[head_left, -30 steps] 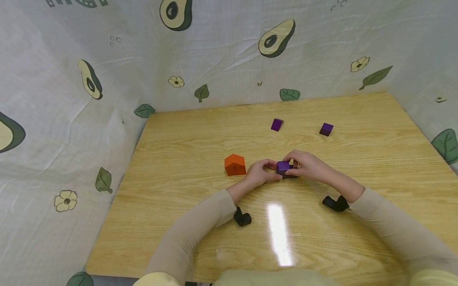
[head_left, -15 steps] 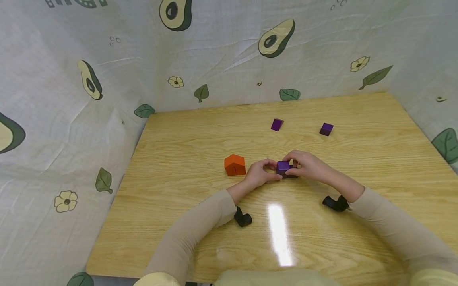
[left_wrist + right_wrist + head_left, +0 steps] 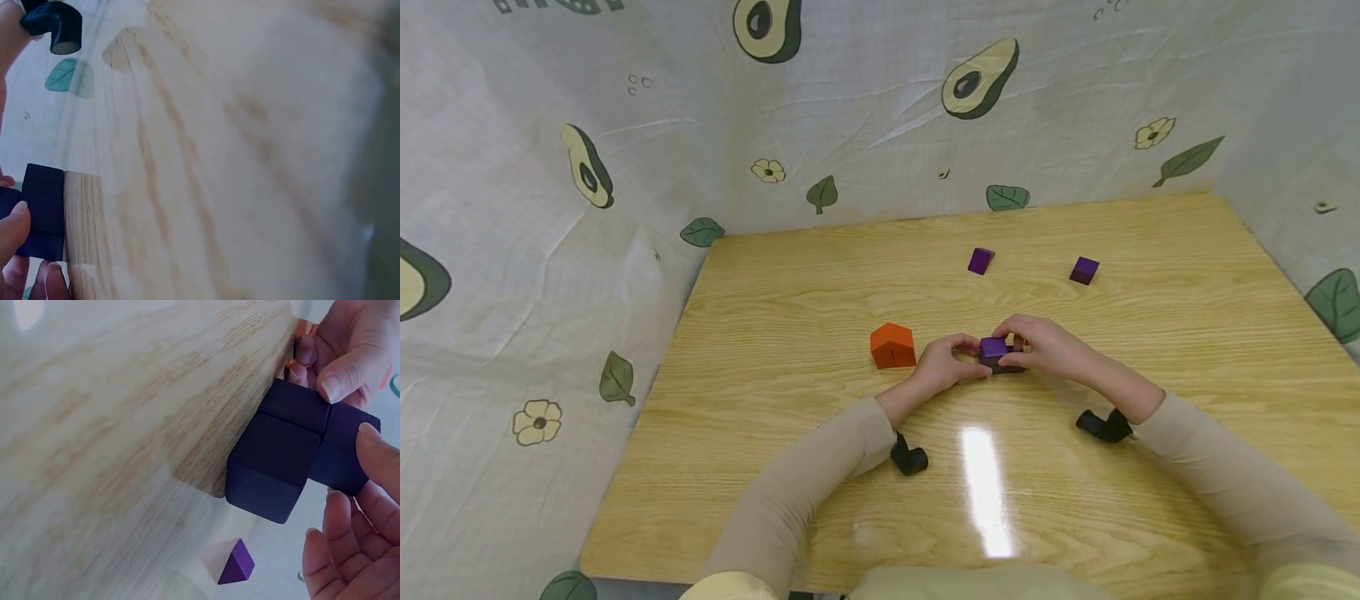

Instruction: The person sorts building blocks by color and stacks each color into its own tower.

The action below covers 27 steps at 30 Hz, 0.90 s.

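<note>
Small dark purple blocks [image 3: 275,453] stand joined side by side on the table, with one more purple block [image 3: 993,348] sitting on top. My right hand [image 3: 1043,348] pinches the top block between thumb and fingers from the right; in the right wrist view its thumb [image 3: 378,453] lies on the block's face. From the other side, my left hand [image 3: 942,365] holds the blocks with thumb and fingers at their left end. Its thumb [image 3: 15,225] presses near the seam between upper and lower blocks. Fingers hide parts of the far side.
Left of the hands stands an orange house-shaped block group [image 3: 892,347]. Toward the back lie a purple wedge [image 3: 980,261] and another purple block [image 3: 1084,271]. Black wrist cameras [image 3: 908,457] hang beneath both forearms. A patterned cloth [image 3: 880,125] surrounds the wooden table [image 3: 760,333].
</note>
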Tool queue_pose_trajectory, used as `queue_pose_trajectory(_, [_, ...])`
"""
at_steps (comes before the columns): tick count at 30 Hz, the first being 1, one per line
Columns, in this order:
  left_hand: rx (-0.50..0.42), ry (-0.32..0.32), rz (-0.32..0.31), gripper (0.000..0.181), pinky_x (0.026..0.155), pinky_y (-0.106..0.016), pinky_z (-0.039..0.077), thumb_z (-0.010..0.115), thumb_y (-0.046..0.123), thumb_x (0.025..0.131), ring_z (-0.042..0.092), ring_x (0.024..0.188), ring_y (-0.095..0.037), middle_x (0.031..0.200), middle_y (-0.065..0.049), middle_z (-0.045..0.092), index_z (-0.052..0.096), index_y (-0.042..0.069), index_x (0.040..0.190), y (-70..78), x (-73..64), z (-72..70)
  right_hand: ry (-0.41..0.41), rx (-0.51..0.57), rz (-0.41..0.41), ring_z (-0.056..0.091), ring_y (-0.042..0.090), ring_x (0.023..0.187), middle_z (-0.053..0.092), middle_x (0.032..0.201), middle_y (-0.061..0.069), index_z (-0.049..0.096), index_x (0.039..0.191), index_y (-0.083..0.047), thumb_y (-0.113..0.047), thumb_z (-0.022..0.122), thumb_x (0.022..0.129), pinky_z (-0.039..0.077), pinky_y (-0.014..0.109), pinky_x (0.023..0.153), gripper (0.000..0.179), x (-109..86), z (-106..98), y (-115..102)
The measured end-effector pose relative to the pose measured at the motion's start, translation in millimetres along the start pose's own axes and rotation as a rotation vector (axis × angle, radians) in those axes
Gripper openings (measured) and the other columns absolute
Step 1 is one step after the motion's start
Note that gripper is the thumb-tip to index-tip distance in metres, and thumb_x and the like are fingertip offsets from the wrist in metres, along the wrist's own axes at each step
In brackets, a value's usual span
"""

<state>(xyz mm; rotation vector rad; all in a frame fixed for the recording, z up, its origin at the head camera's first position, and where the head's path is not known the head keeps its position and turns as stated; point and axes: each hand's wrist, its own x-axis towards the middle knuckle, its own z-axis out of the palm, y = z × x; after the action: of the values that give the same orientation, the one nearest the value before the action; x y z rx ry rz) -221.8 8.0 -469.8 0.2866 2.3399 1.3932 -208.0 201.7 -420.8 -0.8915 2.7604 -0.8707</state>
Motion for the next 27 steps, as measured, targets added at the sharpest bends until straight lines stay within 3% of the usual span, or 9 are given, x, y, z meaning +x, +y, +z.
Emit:
queue_pose_trajectory(9, [0.036,0.002,0.014,0.037,0.078,-0.022,0.041,0.08,0.026,0.071,0.056,0.085,-0.007,0.093,0.006,0.065,0.065,0.018,0.104,3.3,-2.6,-1.7,-0.012,-0.001,0.004,0.052,0.014,0.073,0.061,0.092,0.008,0.06,0.106,0.001,-0.014,0.07,0.081,0.042,0.025,0.06,0.03,1.3,0.2,2.3])
queue_pose_trajectory(18, [0.049,0.003,0.032,0.037,0.071,-0.019,0.041,0.079,0.026,0.071,0.056,0.08,-0.005,0.094,0.005,0.065,0.064,0.018,0.104,3.4,-2.9,-2.5,-0.014,0.002,0.021,0.052,0.015,0.074,0.061,0.092,0.008,0.06,0.106,0.001,-0.013,0.07,0.081,0.042,0.025,0.061,0.031,1.3,-0.1,2.4])
queue_pose_trajectory(24, [0.047,0.004,0.029,0.036,0.071,-0.02,0.041,0.079,0.026,0.071,0.055,0.081,-0.006,0.093,0.006,0.065,0.064,0.019,0.103,1.0,-1.4,-1.1,-0.018,0.013,0.024,0.055,0.019,0.082,0.059,0.105,0.016,0.057,0.113,0.003,-0.015,0.07,0.081,0.047,0.035,0.07,0.039,-3.0,-3.4,6.7])
queue_pose_trajectory(27, [0.039,0.003,0.031,0.037,0.072,-0.019,0.041,0.08,0.025,0.071,0.056,0.083,-0.006,0.093,0.006,0.065,0.064,0.018,0.104,0.8,-1.1,-0.3,0.023,0.008,0.04,0.055,0.024,0.087,0.057,0.111,0.02,0.053,0.118,0.005,-0.013,0.069,0.081,0.047,0.041,0.072,0.043,-8.3,-14.7,16.3])
